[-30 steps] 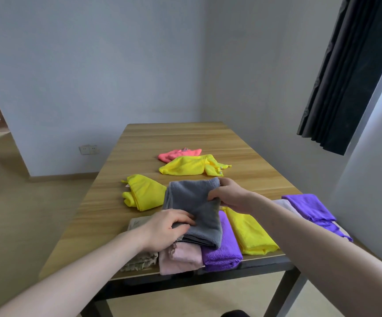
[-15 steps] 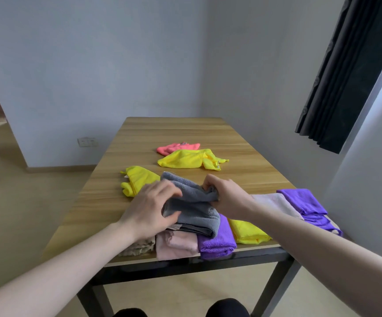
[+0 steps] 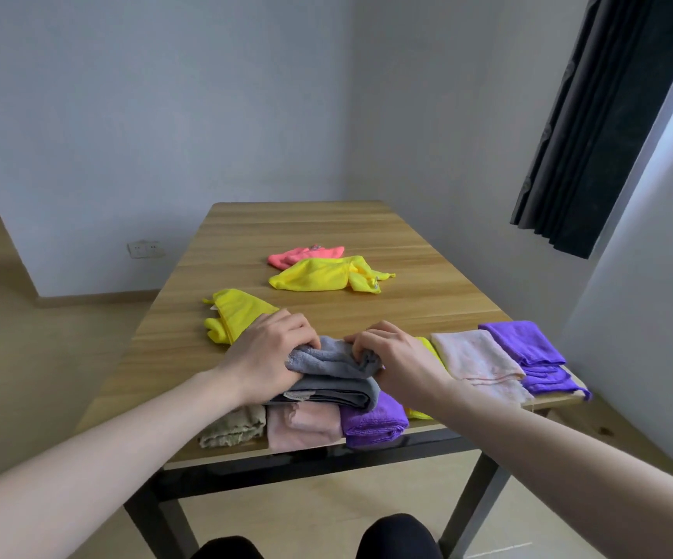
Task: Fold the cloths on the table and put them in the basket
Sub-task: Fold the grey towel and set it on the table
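Note:
A grey cloth (image 3: pixel 332 375), folded over into a thick bundle, lies on a row of folded cloths at the near edge of the wooden table (image 3: pixel 306 227). My left hand (image 3: pixel 268 355) grips its left end and my right hand (image 3: pixel 391 357) grips its right end, both with fingers curled into the fabric. Under it lie a beige cloth (image 3: pixel 234 431), a pink cloth (image 3: pixel 302 427) and a purple cloth (image 3: pixel 375 421). A yellow cloth (image 3: pixel 423 344) is mostly hidden under my right arm. No basket is in view.
A pale pink cloth (image 3: pixel 476 357) and a purple cloth (image 3: pixel 524 344) lie flat at the right edge. Further back sit a yellow bundle (image 3: pixel 234 312), a crumpled yellow cloth (image 3: pixel 326 274) and a coral cloth (image 3: pixel 306 254). A wall and dark curtain (image 3: pixel 609 115) stand at the right.
Both hands have folded the far half of the grey cloth back toward me, so it is now a shorter, thicker bundle. The left hand moved from the near end to the far left corner.

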`<state>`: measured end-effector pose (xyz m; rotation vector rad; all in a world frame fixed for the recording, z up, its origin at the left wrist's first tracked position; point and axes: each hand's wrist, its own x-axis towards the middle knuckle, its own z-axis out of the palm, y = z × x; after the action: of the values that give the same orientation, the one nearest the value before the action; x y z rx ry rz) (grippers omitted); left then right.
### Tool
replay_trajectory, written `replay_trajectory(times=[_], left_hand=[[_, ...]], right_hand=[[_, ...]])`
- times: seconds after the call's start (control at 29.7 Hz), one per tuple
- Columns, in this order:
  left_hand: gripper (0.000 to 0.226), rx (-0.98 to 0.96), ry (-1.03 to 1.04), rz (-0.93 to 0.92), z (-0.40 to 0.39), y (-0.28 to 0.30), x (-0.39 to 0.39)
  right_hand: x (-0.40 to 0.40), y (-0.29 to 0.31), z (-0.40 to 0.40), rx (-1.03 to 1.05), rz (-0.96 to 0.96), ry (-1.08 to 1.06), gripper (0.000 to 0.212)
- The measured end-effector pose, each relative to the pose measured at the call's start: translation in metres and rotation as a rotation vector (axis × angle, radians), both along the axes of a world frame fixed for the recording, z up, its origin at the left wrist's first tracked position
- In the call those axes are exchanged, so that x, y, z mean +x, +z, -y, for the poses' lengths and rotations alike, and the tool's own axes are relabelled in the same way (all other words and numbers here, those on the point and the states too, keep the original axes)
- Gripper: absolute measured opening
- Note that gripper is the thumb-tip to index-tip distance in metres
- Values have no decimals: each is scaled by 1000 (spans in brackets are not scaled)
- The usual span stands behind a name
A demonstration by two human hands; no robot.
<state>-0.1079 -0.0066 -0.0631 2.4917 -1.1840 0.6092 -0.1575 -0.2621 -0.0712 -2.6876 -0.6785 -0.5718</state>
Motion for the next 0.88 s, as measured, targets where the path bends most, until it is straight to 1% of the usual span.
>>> replay_trajectory(times=[0.13,0.24,0.34,0.4,0.47,0.51,0.54,0.57,0.64,0.67,0.71,0.81,0.88], left_hand=[[34,-17,1,-78,-9,-12,-13],[33,-19,26,-142,-14,-18,-21],[27,-70,114,-301,-13,-26,-22],[31,-85,203,-362,-6,-21,-18],[33,19,298,-340,3,-4,-14],[27,72,324,-316,10,4,-13],[22,108,327,-310,15,12,-12],[28,145,303,-320,20,16,-11],[55,247,248,-329,26,16,-6],[63,283,231,-334,29,14,-4],[66,312,221,-366,30,12,-2],[62,335,223,-523,28,-6,0],[66,299,222,-534,20,-20,0]], right_hand=[[-17,-4,5,21,-94,5,40],[-30,-5,6,97,-203,17,39],[-36,-12,2,212,-288,18,23],[-39,-22,-4,266,-296,-6,12],[-38,-26,-12,278,-258,-50,7],[-37,-24,-15,281,-239,-80,2],[-34,-17,-17,277,-225,-121,6],[-31,-9,-19,285,-224,-163,14],[-22,6,-22,288,-252,-215,29],[-18,11,-24,270,-279,-219,34],[-16,13,-27,239,-319,-207,40],[-13,1,-31,97,-446,-151,58],[-14,-11,-29,28,-432,-145,61]])
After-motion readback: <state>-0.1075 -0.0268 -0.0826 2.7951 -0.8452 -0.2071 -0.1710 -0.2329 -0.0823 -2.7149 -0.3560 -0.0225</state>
